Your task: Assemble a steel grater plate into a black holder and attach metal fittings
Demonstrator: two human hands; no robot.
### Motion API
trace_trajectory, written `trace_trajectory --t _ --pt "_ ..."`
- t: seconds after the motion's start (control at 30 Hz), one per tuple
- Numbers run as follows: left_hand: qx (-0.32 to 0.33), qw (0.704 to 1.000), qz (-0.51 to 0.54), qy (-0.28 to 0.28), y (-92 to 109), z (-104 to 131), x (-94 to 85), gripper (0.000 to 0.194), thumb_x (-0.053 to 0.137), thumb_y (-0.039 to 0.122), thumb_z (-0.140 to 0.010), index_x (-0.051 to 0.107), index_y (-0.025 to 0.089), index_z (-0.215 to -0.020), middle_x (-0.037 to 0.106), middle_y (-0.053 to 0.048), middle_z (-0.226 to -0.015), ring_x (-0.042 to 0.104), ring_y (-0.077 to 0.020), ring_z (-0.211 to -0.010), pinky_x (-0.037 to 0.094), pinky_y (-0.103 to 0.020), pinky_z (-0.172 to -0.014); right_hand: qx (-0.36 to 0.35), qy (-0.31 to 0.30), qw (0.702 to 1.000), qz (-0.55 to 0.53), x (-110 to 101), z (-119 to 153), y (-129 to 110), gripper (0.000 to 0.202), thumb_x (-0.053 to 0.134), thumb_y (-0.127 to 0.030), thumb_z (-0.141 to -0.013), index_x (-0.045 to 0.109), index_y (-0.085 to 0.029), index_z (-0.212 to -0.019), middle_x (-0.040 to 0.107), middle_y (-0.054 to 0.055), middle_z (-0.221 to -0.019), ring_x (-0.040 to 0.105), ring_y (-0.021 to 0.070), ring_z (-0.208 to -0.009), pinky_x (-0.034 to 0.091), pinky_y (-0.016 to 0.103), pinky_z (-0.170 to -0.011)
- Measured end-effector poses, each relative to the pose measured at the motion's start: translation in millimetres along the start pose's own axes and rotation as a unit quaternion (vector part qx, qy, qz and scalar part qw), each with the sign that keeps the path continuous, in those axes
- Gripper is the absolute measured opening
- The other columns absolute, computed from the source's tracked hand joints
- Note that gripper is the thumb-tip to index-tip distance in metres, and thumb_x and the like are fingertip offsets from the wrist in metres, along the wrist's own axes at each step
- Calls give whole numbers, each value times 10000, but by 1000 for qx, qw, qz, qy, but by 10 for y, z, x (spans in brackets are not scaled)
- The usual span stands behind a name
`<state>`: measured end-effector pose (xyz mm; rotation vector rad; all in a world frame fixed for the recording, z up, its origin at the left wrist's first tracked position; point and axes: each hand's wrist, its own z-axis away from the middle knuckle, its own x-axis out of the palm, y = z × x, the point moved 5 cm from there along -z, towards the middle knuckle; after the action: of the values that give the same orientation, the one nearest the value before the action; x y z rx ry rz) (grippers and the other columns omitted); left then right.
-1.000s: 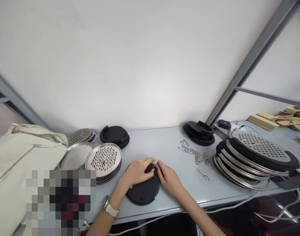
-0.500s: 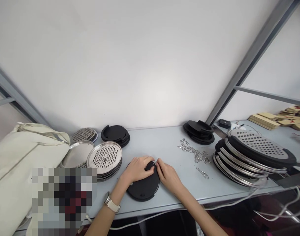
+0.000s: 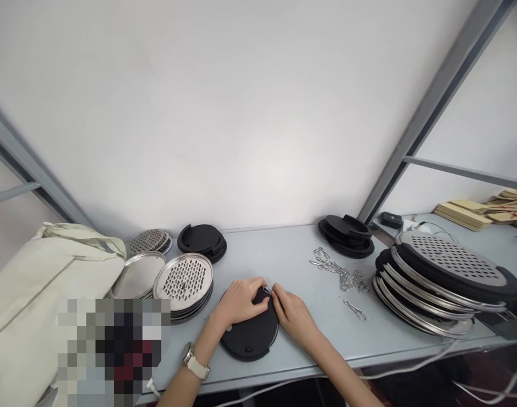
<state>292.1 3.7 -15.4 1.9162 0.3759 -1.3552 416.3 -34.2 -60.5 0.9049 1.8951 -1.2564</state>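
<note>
Lying flat near desk's (image 3: 279, 246) front edge, round black disc (image 3: 253, 334). Left hand (image 3: 240, 303) gripping it from above; right hand (image 3: 294, 316), fingertips closed on silver clip (image 3: 266, 290) at far rim. Toward front right corner, metal-and-black stack (image 3: 447, 277); leftward, perforated metal plates (image 3: 184, 282). Right of middle, loose clips (image 3: 343, 278). Along back edge, two black piles (image 3: 201, 241).

Blk disc (image 3: 252, 333), pale gry-blue table (image 3: 266, 249)
Silver plate (image 3: 183, 282) w/ dk hole rows; cream bag (image 3: 50, 277); wht watch strap (image 3: 199, 368); silver clips (image 3: 346, 278); tan slats (image 3: 461, 216) w/ red marks.
</note>
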Motion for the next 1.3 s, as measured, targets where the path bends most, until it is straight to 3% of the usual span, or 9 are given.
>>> trace_trajectory --t 0.63,1.1,1.3 --pt "-39 999 12 -20 -5 -12 -14 105 523 298 -782 479 202 -783 502 41 -648 453 -107 -561 304 -235 -540 3 -19 1000 5 -2 -13 6 206 254 -216 -924 440 -211 -836 555 2 -610 531 155 -541 335 236 -506" --pt "-66 993 93 -34 -93 -26 46 115 541 296 -771 523 216 -852 455 66 -567 454 -96 -540 316 -215 -555 15 -34 999 -14 -10 -8 12 182 278 -210 -922 434 -218 -829 570 7 -645 519 150 -552 345 240 -514" --pt "-52 996 61 -27 -79 -36 58 115 535 285 -766 475 208 -826 484 54 -585 467 -111 -551 305 -227 -544 22 -47 999 -9 10 -9 34 178 285 -220 -924 423 -220 -811 557 3 -642 533 158 -576 350 246 -534"
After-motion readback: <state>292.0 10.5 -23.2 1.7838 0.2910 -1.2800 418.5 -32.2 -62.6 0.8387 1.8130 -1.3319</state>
